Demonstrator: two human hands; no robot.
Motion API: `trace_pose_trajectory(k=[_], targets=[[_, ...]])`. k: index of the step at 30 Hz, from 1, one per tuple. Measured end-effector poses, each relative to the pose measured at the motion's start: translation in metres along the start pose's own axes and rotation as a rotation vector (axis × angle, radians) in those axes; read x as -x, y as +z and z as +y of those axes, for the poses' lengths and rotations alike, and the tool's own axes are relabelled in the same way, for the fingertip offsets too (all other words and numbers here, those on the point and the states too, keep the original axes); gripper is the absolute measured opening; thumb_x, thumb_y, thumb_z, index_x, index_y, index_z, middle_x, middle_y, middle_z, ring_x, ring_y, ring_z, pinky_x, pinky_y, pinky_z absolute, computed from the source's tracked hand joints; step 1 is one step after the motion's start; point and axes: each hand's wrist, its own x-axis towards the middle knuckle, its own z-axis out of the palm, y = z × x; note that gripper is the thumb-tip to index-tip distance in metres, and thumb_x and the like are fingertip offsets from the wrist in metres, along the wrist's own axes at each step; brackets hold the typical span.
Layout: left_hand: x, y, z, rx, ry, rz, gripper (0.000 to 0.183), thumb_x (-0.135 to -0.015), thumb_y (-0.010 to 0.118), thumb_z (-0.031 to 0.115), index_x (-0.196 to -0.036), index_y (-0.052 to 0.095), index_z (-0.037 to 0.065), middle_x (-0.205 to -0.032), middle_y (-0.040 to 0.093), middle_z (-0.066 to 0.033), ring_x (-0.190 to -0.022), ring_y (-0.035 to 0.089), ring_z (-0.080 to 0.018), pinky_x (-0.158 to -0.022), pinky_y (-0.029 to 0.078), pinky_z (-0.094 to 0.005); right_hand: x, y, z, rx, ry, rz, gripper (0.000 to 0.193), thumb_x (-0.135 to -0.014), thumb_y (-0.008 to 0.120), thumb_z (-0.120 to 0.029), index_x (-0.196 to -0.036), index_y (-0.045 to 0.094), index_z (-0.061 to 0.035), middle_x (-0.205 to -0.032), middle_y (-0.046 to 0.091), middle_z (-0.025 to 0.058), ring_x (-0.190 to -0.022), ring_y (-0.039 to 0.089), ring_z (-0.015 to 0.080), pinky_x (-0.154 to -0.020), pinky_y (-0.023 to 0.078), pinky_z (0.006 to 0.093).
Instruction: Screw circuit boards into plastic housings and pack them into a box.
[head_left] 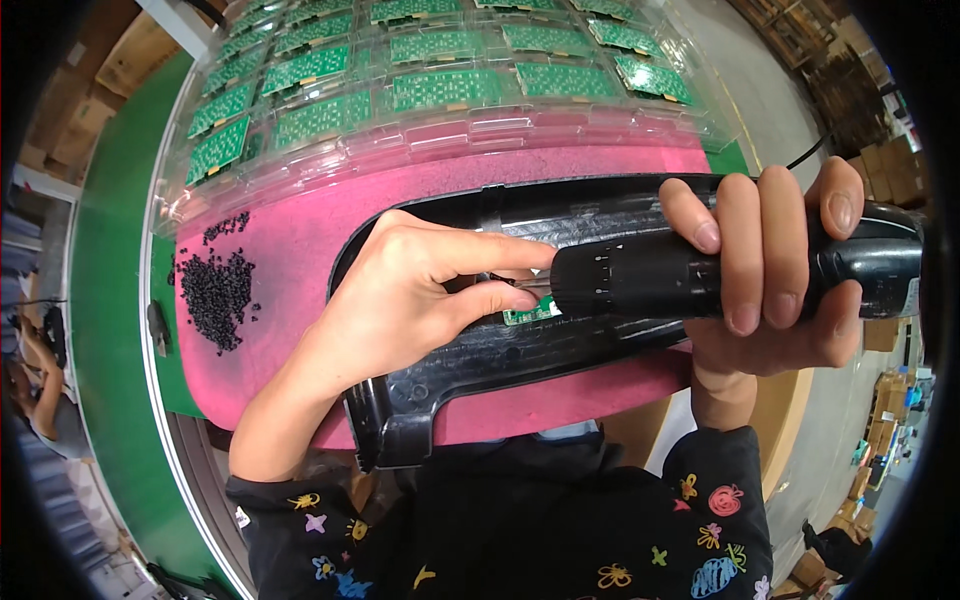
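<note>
My right hand (765,265) is wrapped round a black electric screwdriver (640,275), held level with its nose pointing left. At that nose, my left hand (400,285) has thumb and forefinger closed about the metal bit (537,284); the fingertips hide what they pinch at its end. Beneath both hands, a long black plastic housing (480,365) lies open side up, and part of it is covered by the hands and tool. A small green circuit board (525,316) shows inside the housing, just under my left thumb.
The housing rests on a pink mat (285,240) over a green bench (125,225). Many small black parts (220,295) lie heaped at the left. Clear plastic trays (430,130) with several green circuit boards (445,90) stand along the far side. Another person's arm (38,365) shows at far left.
</note>
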Motion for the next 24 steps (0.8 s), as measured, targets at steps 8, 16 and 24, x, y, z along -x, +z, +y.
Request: trace_pose_trajectory(k=[8,16,24], targets=[[-0.002,0.001,-0.005,-0.148,0.095,0.001,0.029,-0.08,0.07,0.0,-0.108,0.068,0.002,-0.085,0.071,-0.0174,-0.075,0.072,-0.0256,-0.065,0.057,-0.0296,0.002,0.0,0.006,0.234,0.001,-0.051,0.031,-0.087,0.068,-0.028,-0.107,0.045,-0.0193,-0.067,0.051,-0.0076,-0.058,0.049,0.0055,-0.078,0.035,0.0311],[0.001,-0.003,0.005,-0.39,-0.058,0.164,0.018,-0.093,0.055,0.003,-0.11,0.061,0.003,-0.072,0.06,-0.0132,-0.062,0.062,-0.0239,-0.059,0.047,-0.032,0.002,0.0,0.022,0.422,0.092,0.054,0.035,-0.087,0.067,-0.032,-0.106,0.042,-0.017,-0.064,0.046,-0.0043,-0.055,0.046,0.0092,-0.072,0.036,0.0313],[0.004,-0.001,0.002,-0.493,-0.02,0.173,0.023,-0.092,0.05,0.002,-0.115,0.047,0.002,-0.084,0.061,-0.017,-0.083,0.064,-0.0365,-0.075,0.048,-0.0405,-0.004,0.003,0.032,0.279,0.131,0.087,0.035,-0.08,0.064,-0.007,-0.107,0.042,-0.0068,-0.069,0.053,0.0046,-0.057,0.051,0.0136,-0.066,0.047,0.0314]])
